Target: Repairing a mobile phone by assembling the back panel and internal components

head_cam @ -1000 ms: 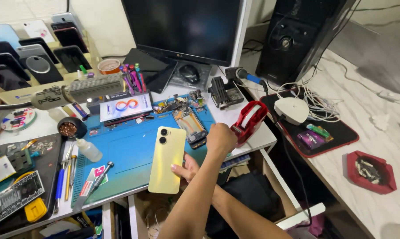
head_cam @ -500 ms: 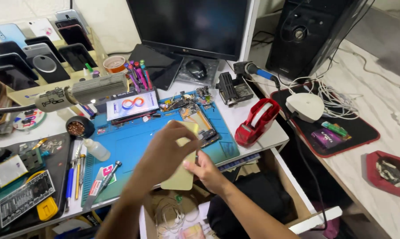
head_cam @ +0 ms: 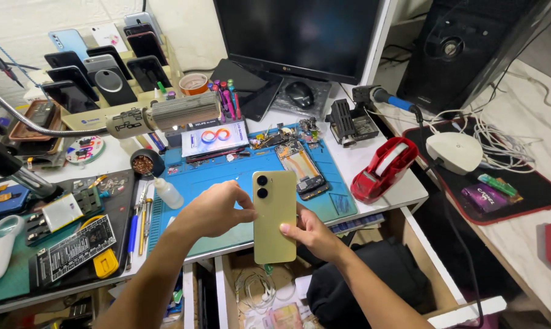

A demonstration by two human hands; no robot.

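I hold a pale yellow phone (head_cam: 275, 216) upright, its back with two camera lenses facing me, above the front edge of the blue work mat (head_cam: 226, 176). My left hand (head_cam: 211, 210) grips its left edge near the top. Against the right edge lower down sits my right hand (head_cam: 309, 234), its thumb on the back cover. An opened phone body (head_cam: 302, 167) lies on the mat just behind.
A red tape dispenser (head_cam: 386, 170) stands right of the mat, a dark monitor (head_cam: 300, 36) behind it. Several phones (head_cam: 98, 67) lean in a rack at back left. Tools and a small white bottle (head_cam: 167, 192) lie left; an open drawer (head_cam: 324, 286) is below.
My right hand left the red tape dispenser and came back to the phone. My left hand came in and took the phone's left edge. The phone now stands upright in both hands.
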